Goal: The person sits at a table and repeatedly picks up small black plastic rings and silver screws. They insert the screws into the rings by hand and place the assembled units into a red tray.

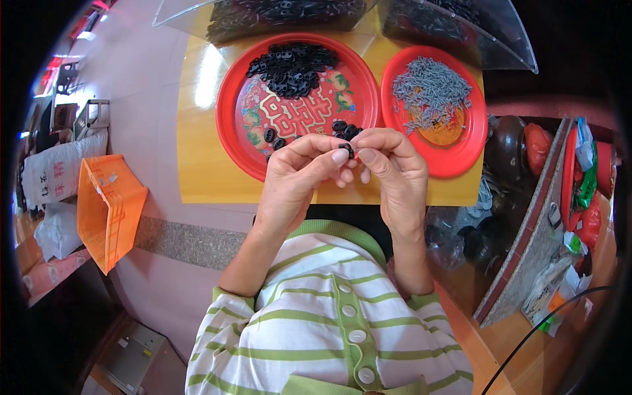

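Observation:
Both my hands meet above the near edge of the yellow table. My left hand (299, 171) pinches a small black plastic part (346, 150) between thumb and fingers. My right hand (394, 172) is closed at the same part, its thumb and forefinger pressed together; whether a screw sits between them is too small to tell. Behind the hands lies a round red tray (227, 125) with a pile of black plastic pieces (293, 69) at its far side. A few black oval pieces (345, 130) lie at its near side. The red plate (471, 148) to the right holds many grey screws (431, 92).
Clear plastic bins (283, 20) with black pieces and screws stand along the table's (197, 178) far edge. On the left are an orange crate (112, 210) and a white sack (62, 168). Bags and a dark jar (510, 148) crowd the right, and a black cable (546, 322) runs there.

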### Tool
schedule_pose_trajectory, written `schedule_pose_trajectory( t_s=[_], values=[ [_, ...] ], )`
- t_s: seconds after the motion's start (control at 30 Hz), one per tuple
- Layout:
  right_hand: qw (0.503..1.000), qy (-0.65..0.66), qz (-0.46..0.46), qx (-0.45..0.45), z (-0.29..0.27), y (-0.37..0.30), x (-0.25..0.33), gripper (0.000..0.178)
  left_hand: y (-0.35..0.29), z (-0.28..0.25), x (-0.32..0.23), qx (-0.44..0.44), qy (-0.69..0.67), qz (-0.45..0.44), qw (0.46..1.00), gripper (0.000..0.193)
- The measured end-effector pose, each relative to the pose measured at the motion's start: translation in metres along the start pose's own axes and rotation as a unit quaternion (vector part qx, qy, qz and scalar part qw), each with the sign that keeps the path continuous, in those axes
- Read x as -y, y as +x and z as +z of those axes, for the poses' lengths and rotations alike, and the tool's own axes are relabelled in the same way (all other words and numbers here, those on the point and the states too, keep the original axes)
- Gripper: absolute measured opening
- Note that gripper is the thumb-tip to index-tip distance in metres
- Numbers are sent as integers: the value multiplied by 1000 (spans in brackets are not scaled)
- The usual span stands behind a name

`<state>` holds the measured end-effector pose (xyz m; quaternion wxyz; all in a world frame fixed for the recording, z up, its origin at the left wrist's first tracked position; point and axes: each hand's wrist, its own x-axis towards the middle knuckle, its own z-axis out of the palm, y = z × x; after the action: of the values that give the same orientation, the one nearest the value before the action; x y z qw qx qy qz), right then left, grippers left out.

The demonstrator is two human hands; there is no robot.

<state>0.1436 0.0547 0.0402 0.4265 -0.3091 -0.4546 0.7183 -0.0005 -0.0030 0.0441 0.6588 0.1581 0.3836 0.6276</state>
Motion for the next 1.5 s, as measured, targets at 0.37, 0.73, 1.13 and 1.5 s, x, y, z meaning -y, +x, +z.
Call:
schedule_pose_trajectory(
  t_s=[0.37, 0.73, 1.13, 1.5],
  values=[
    [999, -35, -14, 20, 2, -1, -2, 9, -2, -1, -3, 0, 28, 9, 1000, 13],
    [999, -32, 13, 3, -2, -2, -9, 14, 7, -9, 9, -16, 43, 12, 999, 14],
    [990, -136, -11, 19, 8, -11, -11, 10, -12, -21, 8, -35, 56, 6, 998, 14],
    [983, -123, 82, 108, 20, 5, -18, 10, -21, -44, 7, -84, 49, 15, 995, 10]
  ],
)
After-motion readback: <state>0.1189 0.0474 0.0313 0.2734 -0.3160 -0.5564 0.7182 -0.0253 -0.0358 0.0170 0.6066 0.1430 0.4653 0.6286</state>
